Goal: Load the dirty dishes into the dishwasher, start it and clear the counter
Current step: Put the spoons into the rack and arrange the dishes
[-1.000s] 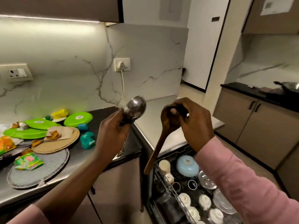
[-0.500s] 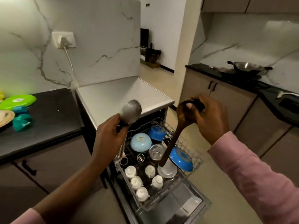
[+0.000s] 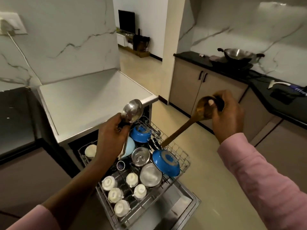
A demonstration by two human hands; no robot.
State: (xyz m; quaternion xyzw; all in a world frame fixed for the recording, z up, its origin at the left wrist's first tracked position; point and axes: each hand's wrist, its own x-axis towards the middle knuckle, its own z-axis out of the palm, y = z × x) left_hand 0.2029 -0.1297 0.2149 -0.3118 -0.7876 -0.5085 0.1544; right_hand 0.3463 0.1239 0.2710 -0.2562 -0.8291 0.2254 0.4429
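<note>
Hands have swung from the messy counter to over the full dishwasher rack, left hand gripping the steel ladle and right hand gripping the wooden spoon, so both look ready to go in.

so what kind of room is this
A home kitchen, most likely: an open dishwasher rack full of cups and bowls, a wok on the black counter, and cabinets below.
</note>
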